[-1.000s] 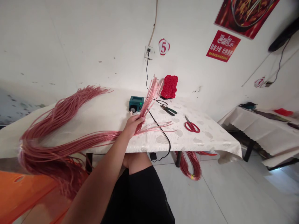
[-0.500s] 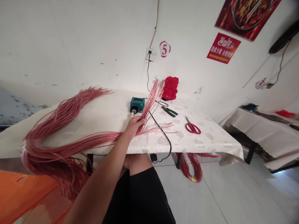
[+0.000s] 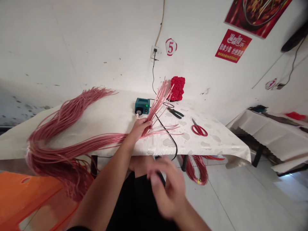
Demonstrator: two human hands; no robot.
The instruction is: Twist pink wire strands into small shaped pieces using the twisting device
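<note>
My left hand [image 3: 141,125] is wrapped round part of the pink wire bundle [image 3: 93,143] near its right end, just in front of the small green device [image 3: 142,106]. Cut wire ends fan up and to the right from this grip. My right hand [image 3: 168,186], blurred by motion, hovers over my lap below the table edge. Its fingers are curved with a gap between thumb and forefinger, and nothing shows in it. The rest of the bundle bends back at the table's left end, with another part [image 3: 69,115] lying on the cloth.
Pliers [image 3: 175,113] and red-handled scissors [image 3: 199,128] lie on the white-covered table [image 3: 211,144]. Behind the wire ends stands a red textured object [image 3: 178,88]. A coil of wire [image 3: 197,171] is below the edge, and an orange stool [image 3: 26,192] at lower left.
My right hand has come into view from below. My left hand keeps its hold on the wires, and the view has shifted slightly.
</note>
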